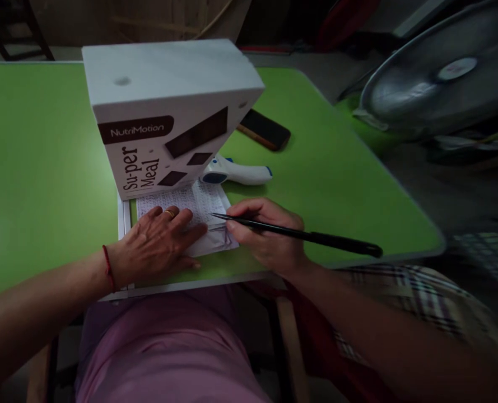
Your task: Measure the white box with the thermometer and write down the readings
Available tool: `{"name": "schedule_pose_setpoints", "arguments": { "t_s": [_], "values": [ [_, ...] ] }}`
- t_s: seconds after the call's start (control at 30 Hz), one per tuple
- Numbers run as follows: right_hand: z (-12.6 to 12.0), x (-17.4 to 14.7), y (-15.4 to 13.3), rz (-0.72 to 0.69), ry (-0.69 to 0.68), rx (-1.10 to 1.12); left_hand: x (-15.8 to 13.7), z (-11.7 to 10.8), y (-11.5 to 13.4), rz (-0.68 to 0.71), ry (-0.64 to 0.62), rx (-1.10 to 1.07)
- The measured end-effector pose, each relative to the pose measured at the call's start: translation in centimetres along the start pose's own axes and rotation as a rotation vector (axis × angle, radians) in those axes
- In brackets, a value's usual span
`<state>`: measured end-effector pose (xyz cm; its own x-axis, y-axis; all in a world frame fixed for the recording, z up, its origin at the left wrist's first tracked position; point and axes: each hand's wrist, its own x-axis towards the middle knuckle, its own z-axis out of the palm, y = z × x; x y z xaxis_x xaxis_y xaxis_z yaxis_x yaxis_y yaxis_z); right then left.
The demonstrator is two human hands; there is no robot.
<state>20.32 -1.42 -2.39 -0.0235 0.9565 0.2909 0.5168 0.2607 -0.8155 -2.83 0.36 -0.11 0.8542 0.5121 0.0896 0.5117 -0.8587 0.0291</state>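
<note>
- At the near edge of the green table (349, 184) lies the written-on paper (209, 198), creased at its near right corner; take it as the clock's centre, 12 away from the person.
- Left hand (160, 240), 8 o'clock: flat, palm down, fingers loosely spread over the paper, gripping nothing. Probably laid there to stop the sheet sliding. Ring on one finger, red cord at the wrist.
- Right hand (269, 235), 4 o'clock: fingers and thumb closed on a black pen (336, 242), pinched low, presumably for fine control of the point.
- Pen tip aims at 9 o'clock, over the writing; can't tell if it touches. Tail end sticks out toward 3.
- White box (168, 120), 12 o'clock: stands tall, hides the far part of the paper. Can't tell if it sits on it.
- White-and-blue handheld device (242, 172), maybe a thermometer, 2 o'clock: handle points to 3, seemingly parked clear of the pen.
- Dark phone (265, 130), 1 o'clock, lying flat beyond the device, likely just set aside.
</note>
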Motion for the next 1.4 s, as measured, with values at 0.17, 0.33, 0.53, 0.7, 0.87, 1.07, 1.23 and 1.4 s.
{"name": "schedule_pose_setpoints", "arguments": {
  "t_s": [0.17,0.33,0.53,0.7,0.87,1.07,1.23,1.4],
  "values": [
    [0.5,0.2,-0.6,-0.010,0.028,0.070,0.1,-0.1,0.1,-0.005,-0.022,-0.007],
    [0.5,1.3,-0.7,0.087,-0.070,0.071,0.1,-0.1,0.0,-0.008,-0.032,-0.015],
    [0.3,0.6,-0.5,0.108,0.000,0.046,0.1,0.1,-0.1,-0.001,0.000,-0.020],
    [0.6,0.4,-0.5,0.035,0.023,0.028,0.0,0.1,-0.1,0.006,0.014,-0.012],
    [0.6,0.5,-0.5,0.033,-0.015,0.024,0.1,0.0,-0.1,-0.004,-0.005,-0.014],
    [0.6,0.5,-0.4,-0.013,-0.053,-0.012,0.1,0.0,-0.1,-0.002,0.003,-0.015],
    [0.7,0.5,-0.3,-0.020,-0.053,0.002,0.0,0.0,-0.1,-0.008,0.011,-0.014],
    [0.7,0.5,-0.4,-0.023,-0.068,0.015,0.0,-0.1,-0.1,0.001,0.003,-0.014]
  ]
}}
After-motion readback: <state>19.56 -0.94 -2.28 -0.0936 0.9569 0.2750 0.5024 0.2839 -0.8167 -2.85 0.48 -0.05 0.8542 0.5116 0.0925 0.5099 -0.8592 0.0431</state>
